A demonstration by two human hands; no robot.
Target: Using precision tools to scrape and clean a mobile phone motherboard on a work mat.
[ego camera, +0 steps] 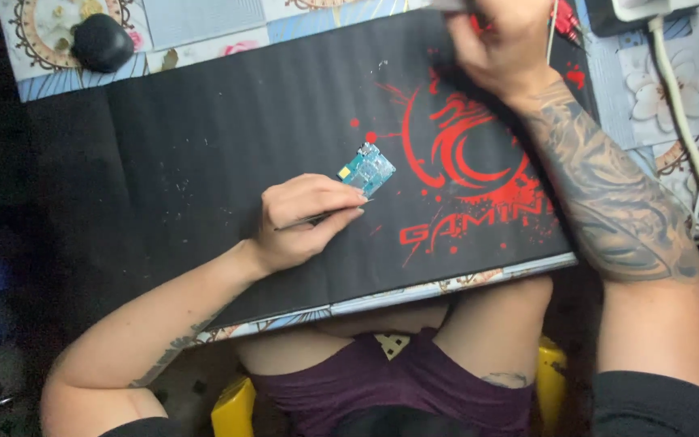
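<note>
Steel tweezers (pixel 321 217) sit pinched in the left hand (pixel 301 220), whose grip is closed on them, tips aimed at the small blue-green circuit board (pixel 368 169) lying just beyond on the black mat (pixel 204 137), likely so the hand can rest while working. Right hand (pixel 502 44) reaches to the mat's far edge by red-handled tools (pixel 566 20); whether its grip holds anything I cannot tell. Bare mat lies left; a black pouch (pixel 102 41) sits beyond on the table (pixel 196 24)

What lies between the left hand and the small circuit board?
Head view: only the tip of the thin tweezers from the left hand, reaching toward the circuit board.
</note>
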